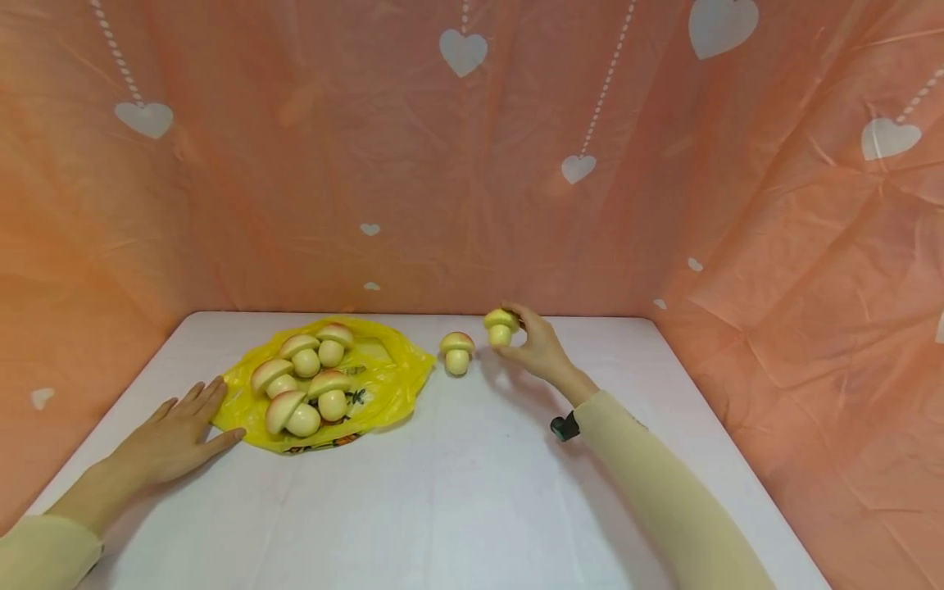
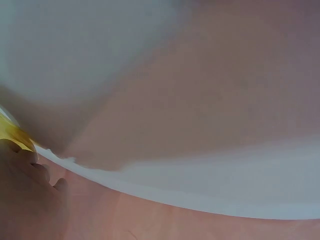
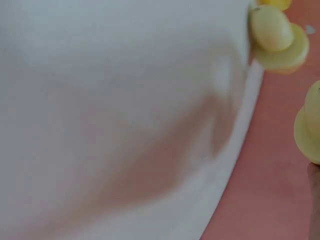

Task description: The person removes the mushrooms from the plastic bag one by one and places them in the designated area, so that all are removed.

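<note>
Leftmost, the left hand [image 1: 173, 438] lies flat on the white tabletop [image 1: 472, 500], fingers straight and gripping nothing; fingertips and thumb meet the edge of a crinkled, bright yellow plastic bag [image 1: 398, 381], a touch that probably steadies such light film. On the bag sit five glossy, cream-coloured toy-like mushrooms [image 1: 302, 360] with red-blushed caps, bunched toward its left half and leaning at various tilts — rounded shapes on loose plastic likely find no level seat. Just beyond the bag's right edge, a single cream mushroom with a reddish cap [image 1: 457, 352] stands upright on the tabletop, stem down, its thick stem seemingly broad enough to bear the cap. Beside it, a little apart, a pale yellow-cream mushroom [image 1: 499, 332] is pinched in the right hand [image 1: 542, 351], index finger over the cap and thumb low by the stem — a grip that seems meant to hold it upright, stem downward. A shadow below suggests it is raised off the surface. The two hands are well apart, with the bag and lone mushroom between them.
</note>
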The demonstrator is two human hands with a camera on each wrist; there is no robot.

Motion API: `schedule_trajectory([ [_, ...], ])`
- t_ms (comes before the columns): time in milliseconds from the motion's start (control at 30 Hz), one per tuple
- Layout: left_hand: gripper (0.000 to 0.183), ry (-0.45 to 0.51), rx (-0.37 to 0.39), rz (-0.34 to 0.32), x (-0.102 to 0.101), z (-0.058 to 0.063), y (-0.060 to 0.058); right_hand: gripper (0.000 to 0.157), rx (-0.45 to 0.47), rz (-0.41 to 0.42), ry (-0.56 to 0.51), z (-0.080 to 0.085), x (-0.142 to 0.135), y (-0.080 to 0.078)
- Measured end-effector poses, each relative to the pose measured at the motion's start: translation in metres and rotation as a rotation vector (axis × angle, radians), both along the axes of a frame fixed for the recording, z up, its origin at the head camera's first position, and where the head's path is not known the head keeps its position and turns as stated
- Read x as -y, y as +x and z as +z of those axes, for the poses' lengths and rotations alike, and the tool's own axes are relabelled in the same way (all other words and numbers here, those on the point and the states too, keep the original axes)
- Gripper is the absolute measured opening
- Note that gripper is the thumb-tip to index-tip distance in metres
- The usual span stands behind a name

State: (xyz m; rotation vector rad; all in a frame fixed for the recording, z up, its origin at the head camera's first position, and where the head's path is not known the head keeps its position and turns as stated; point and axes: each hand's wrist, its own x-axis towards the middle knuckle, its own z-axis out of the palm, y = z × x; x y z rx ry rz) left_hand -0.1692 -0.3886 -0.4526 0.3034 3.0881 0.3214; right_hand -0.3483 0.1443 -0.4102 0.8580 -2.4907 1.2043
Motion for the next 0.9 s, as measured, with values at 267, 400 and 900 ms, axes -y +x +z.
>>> schedule_trajectory([
  [267,0.094,0.003,-0.008,-0.005,0.001,-0.003,-0.002,0.071,0.077,-0.018,0.155,-0.006,-0.005,-0.006],
  [400,0.096,0.023,0.007,-0.004,0.0,-0.005,-0.002,0.075,0.126,-0.003,0.242,-0.009,-0.005,-0.009],
  [900,0.097,-0.003,0.009,-0.014,0.001,-0.007,-0.005,0.076,0.158,0.035,0.362,-0.016,0.0,-0.012],
])
